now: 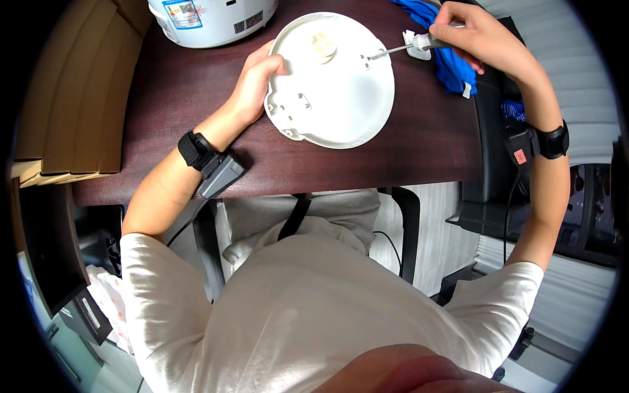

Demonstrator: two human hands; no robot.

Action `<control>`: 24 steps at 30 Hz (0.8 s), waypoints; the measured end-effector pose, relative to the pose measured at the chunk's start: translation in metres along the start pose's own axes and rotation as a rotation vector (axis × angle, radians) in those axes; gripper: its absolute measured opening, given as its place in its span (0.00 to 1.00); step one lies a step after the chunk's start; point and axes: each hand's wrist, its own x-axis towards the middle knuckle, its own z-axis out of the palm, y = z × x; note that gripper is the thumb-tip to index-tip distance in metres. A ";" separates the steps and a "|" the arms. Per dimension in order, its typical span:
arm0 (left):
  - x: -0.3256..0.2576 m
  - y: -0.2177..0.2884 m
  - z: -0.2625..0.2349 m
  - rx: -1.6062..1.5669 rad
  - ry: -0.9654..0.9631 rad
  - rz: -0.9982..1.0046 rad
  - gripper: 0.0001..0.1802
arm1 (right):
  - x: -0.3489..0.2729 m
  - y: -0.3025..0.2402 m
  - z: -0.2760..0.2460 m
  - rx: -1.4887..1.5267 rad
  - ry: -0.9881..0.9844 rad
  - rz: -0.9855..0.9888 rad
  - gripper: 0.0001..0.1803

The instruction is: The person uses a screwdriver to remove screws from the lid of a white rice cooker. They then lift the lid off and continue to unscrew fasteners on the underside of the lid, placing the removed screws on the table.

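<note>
A round white plastic cover (334, 105) lies on the dark wood table, with a raised round boss near its far side and small holes at its left and right. My left hand (255, 85) grips its left rim, thumb on top and the other fingers mostly hidden beneath. In my right hand (475, 39) is a screwdriver (396, 49), pinched at the end of its handle. Its thin shaft slants left, with the tip at the small holes near the cover's right edge. A small white plastic piece (419, 52) sits beneath the handle.
A white rounded appliance (216, 26) with labels stands at the table's far left. Cardboard boxes (78, 85) line the left side. Blue cloth (452, 72) lies at the right, beside the table's edge. A dark chair arm (409, 223) shows below the table (419, 150).
</note>
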 end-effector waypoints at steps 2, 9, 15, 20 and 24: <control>0.000 -0.001 -0.002 0.034 -0.004 -0.001 0.27 | 0.001 0.003 0.005 -0.107 0.075 -0.163 0.11; -0.001 0.003 0.002 0.000 0.008 -0.002 0.27 | 0.000 0.031 0.022 -0.360 0.190 -0.628 0.11; 0.000 0.003 0.003 -0.002 0.013 -0.011 0.27 | 0.009 0.048 0.011 -0.290 0.163 -0.559 0.11; 0.004 0.002 -0.003 -0.009 -0.012 -0.032 0.28 | -0.001 0.055 0.008 -0.088 0.120 -0.342 0.11; 0.004 0.003 -0.002 -0.020 -0.021 -0.041 0.29 | 0.007 0.081 0.009 0.094 0.077 -0.238 0.11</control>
